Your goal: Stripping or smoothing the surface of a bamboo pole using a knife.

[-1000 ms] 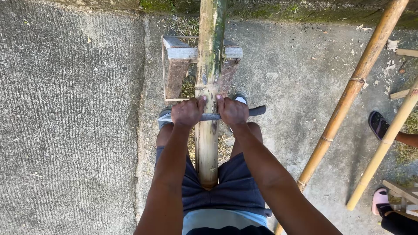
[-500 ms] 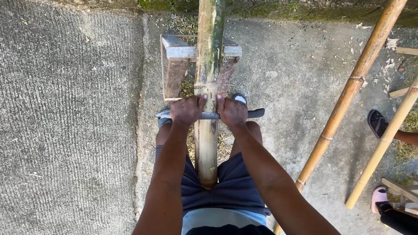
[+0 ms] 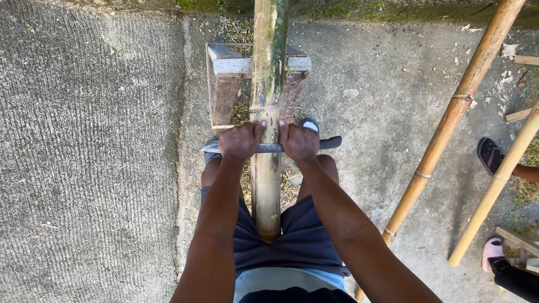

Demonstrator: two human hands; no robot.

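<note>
A thick bamboo pole (image 3: pixel 266 101) runs from between my legs away from me and rests on a low wooden stand (image 3: pixel 227 84). A long metal blade (image 3: pixel 269 147) lies crosswise over the pole. My left hand (image 3: pixel 240 141) grips the blade just left of the pole, its thumb against the bamboo. My right hand (image 3: pixel 300 142) grips it just right of the pole. The blade's dark end (image 3: pixel 331 142) sticks out to the right, its grey tip to the left. The near part of the pole is pale and scraped; farther on it is green.
Two more bamboo poles (image 3: pixel 449 123) (image 3: pixel 497 185) lie slanted on the concrete at the right. Another person's feet in a dark sandal (image 3: pixel 489 154) and a pink one (image 3: pixel 493 252) show at the right edge. Shavings litter the ground under the stand. Wood scraps lie at the right.
Both hands and the blade have stayed at nearly the same spot on the pole; any shift along it is too small to tell.
</note>
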